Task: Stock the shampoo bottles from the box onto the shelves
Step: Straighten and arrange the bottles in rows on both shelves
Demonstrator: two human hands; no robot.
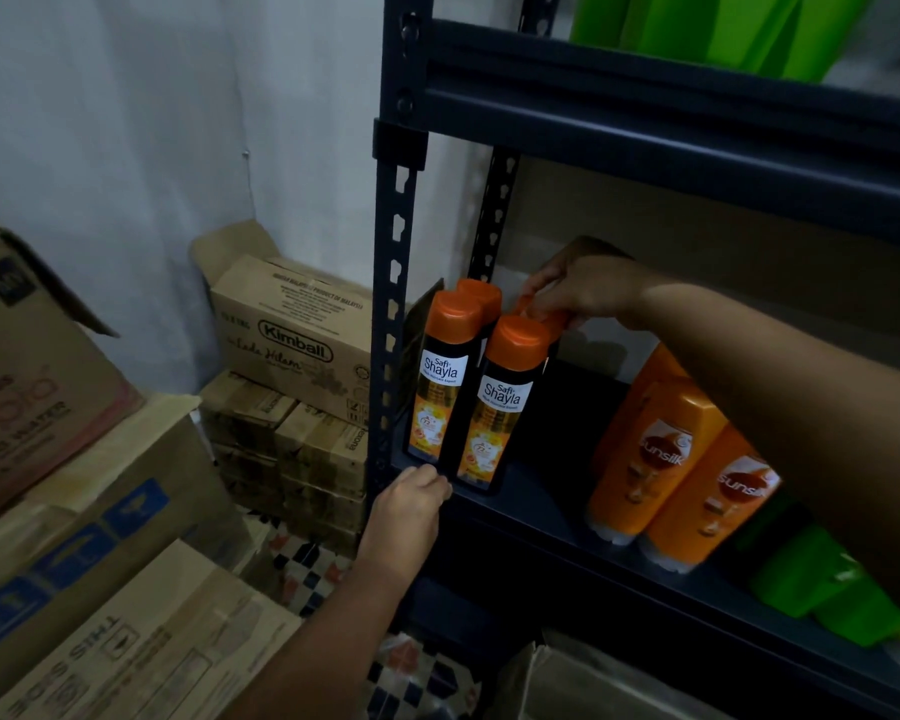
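So the black Safi Shayla shampoo bottles with orange caps [494, 402] are already standing in a tight cluster at the left end of the dark metal shelf [536, 504], right beside the slotted upright post [392, 304]. Looks like the placing step: the right hand [588, 291] reaches in from the right and its fingers are curled around the orange cap of a rear bottle, which is mostly hidden behind the front pair. The person's probably seating that one into the back row.

The left hand [411, 498] sits down at the shelf's front lip, just below the front bottles, fingers curled in. Can't really tell if it's gripping the edge or just steadying there.

Next move probably calls for letting go of the cap without knocking the neighbours, since they're packed touching.

Further right on the same shelf stand orange Sunsilk bottles [681, 470], cap-down, well apart from the black ones. Cardboard boxes [292, 340] are stacked against the wall to the left.
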